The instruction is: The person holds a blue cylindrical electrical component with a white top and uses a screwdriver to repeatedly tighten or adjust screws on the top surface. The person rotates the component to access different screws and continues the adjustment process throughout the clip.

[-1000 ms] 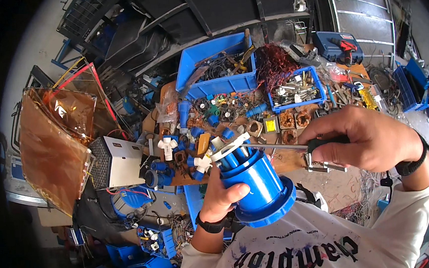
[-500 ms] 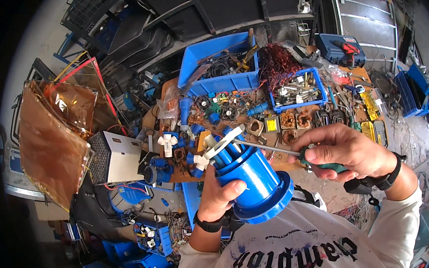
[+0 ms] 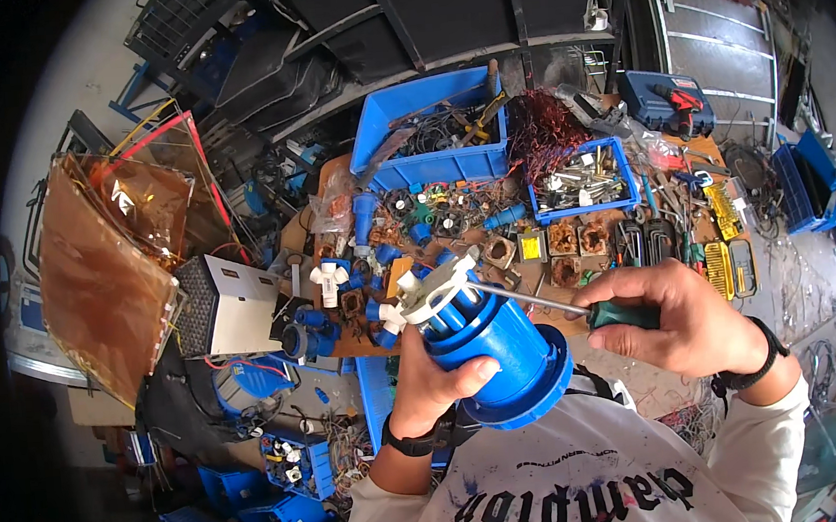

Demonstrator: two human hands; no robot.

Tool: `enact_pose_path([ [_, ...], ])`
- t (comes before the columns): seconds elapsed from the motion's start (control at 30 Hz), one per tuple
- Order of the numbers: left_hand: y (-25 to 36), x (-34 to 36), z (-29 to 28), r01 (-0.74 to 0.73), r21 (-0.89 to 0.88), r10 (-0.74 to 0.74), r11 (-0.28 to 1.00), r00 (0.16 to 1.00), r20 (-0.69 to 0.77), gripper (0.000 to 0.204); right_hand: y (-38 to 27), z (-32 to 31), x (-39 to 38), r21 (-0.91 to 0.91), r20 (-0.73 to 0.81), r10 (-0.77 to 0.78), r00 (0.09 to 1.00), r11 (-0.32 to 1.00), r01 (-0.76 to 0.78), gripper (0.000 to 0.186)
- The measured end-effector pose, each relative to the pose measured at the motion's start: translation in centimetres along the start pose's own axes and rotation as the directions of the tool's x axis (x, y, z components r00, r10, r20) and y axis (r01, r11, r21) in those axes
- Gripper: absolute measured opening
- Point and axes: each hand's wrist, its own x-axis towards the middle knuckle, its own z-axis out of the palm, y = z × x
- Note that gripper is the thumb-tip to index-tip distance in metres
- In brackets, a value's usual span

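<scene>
My left hand (image 3: 436,381) is wrapped round a blue cylindrical plastic housing (image 3: 502,350), its thumb across the side and the other fingers hidden behind. The housing tilts, with a wide blue flange at the end near my chest. At its far end sits a white plastic piece (image 3: 437,292) with several blue posts under it. In my right hand (image 3: 669,316) is a screwdriver (image 3: 625,315) with a dark green handle, fingers closed on it. The long metal shank runs left, and its tip meets the white piece's right edge; the exact contact is too small to tell.
Beyond the hands, a cluttered workbench carries a large blue crate (image 3: 431,170) of cables, a blue tray (image 3: 584,206) of metal parts and copper wire (image 3: 549,131). Hand tools and a yellow bit case (image 3: 719,267) lie right. A white box (image 3: 236,298) stands left.
My right hand has turned on the screwdriver, its wrist and forearm rolling and shifting slightly. The white piece has tilted a little, and the housing sits almost as before in my left hand.
</scene>
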Motion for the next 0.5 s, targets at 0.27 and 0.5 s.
enact_pose_path([
  [0.27, 0.1, 0.5, 0.1, -0.095, 0.082, 0.093, 0.992, 0.995, 0.032, 0.1, 0.1, 1.3, -0.2, -0.002, -0.042, 0.011, 0.999, 1.0, -0.011, 0.033],
  [0.5, 0.1, 0.4, 0.3, -0.091, 0.099, 0.094, 0.991, 0.995, -0.033, 0.091, 0.5, 1.9, -0.1, 0.352, 0.026, 0.104, 0.994, 0.93, -0.106, 0.031],
])
